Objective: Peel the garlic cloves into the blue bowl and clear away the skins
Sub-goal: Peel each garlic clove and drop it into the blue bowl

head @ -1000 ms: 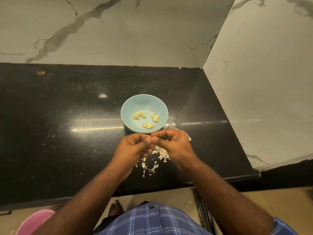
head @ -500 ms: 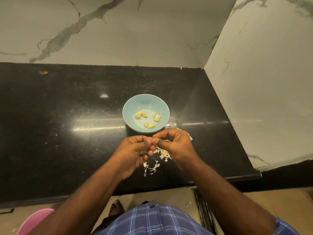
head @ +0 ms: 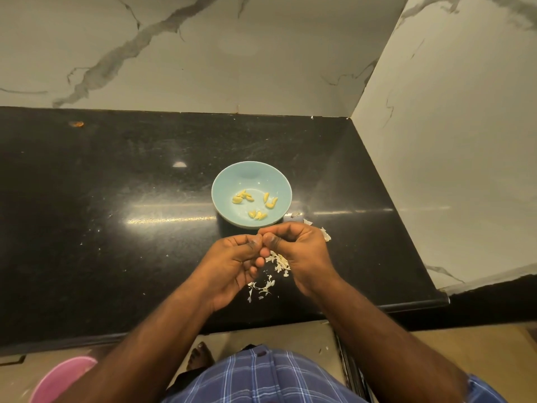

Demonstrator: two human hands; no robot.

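A light blue bowl (head: 251, 175) sits on the black counter (head: 116, 199) and holds several peeled yellow garlic cloves (head: 242, 196). Just in front of the bowl my left hand (head: 232, 263) and my right hand (head: 296, 251) meet, fingers curled, thumbs and fingertips pinched together. Whatever they pinch is hidden between the fingertips. White garlic skins (head: 279, 261) lie scattered on the counter under and between the hands, and a few more skin pieces (head: 325, 234) lie to the right of my right hand.
Marble walls stand behind and to the right of the counter. The counter's front edge runs just below my wrists. A pink tub (head: 58, 379) sits on the floor at the lower left. A small orange speck (head: 76, 123) lies at the counter's far left.
Both hands have stayed pinched together in front of the bowl, shifting only slightly. The bowl and skins have not moved.
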